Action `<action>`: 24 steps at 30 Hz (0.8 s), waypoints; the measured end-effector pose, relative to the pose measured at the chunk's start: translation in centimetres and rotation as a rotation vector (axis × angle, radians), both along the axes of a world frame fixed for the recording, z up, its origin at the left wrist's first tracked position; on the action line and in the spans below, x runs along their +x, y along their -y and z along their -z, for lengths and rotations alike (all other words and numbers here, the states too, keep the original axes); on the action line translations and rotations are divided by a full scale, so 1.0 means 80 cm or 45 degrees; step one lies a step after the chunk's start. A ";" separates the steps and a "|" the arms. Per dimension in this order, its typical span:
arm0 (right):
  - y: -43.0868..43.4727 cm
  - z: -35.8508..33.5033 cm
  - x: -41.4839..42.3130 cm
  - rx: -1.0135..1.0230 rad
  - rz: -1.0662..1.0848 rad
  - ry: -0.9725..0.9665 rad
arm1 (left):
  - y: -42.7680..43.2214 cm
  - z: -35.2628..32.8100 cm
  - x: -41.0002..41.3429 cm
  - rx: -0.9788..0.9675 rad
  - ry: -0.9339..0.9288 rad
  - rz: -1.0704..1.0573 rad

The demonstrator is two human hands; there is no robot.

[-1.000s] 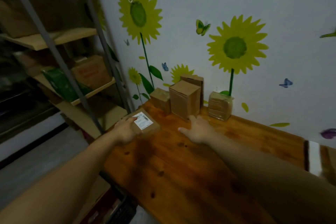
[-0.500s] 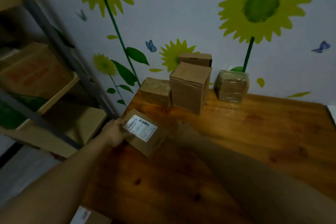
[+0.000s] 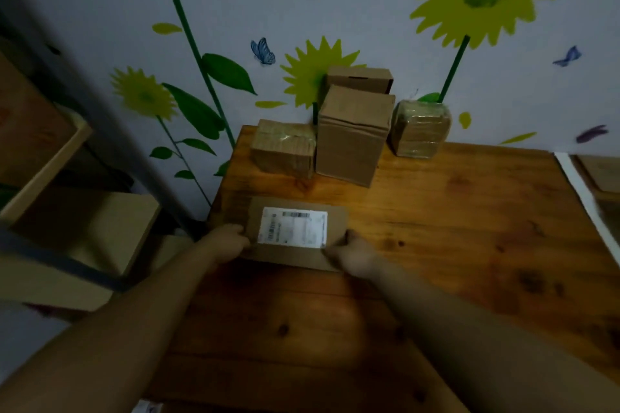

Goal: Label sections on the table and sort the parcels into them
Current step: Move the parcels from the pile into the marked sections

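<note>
Nearest the camera, two bare forearms reach out over the knotty orange-brown wooden table point(image 3: 436, 231). Just beyond them lies a flat brown cardboard parcel with a white printed shipping label point(image 3: 292, 232), near the table's left edge. The left hand point(image 3: 225, 242) curls over its near-left edge, and the right hand point(image 3: 350, 253) closes on its near-right corner; both seem to have hold of it, though blur hides how far the fingers wrap under. It looks thin, stiff and light, so a grip on opposite edges should carry it level, and plain cardboard should not slip much. Whether it is lifted or resting on the wood cannot be told.

Farther back, against the wall, stand a low tape-wrapped brown box point(image 3: 283, 147), a taller plain cardboard carton point(image 3: 352, 137) touching it, another carton point(image 3: 360, 79) behind that, and a film-wrapped bundle point(image 3: 419, 129) just beside. No section labels show on the table.
</note>
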State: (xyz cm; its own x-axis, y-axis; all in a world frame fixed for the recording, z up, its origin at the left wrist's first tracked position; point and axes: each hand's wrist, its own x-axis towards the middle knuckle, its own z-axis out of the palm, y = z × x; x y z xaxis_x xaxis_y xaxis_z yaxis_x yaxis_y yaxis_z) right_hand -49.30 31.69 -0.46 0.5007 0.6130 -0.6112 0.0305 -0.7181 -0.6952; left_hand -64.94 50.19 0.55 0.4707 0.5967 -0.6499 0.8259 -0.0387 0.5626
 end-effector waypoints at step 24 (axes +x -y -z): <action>0.313 -0.217 0.188 0.828 0.653 0.697 | 0.316 -0.234 0.186 0.300 1.194 -0.020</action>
State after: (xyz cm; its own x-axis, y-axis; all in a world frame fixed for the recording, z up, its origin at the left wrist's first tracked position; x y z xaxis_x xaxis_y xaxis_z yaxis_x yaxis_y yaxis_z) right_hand -34.28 6.68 16.89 0.9120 0.3769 0.1618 0.2572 -0.2183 -0.9414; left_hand -50.09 24.91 19.29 0.7283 0.6742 0.1228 0.0467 -0.2276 0.9726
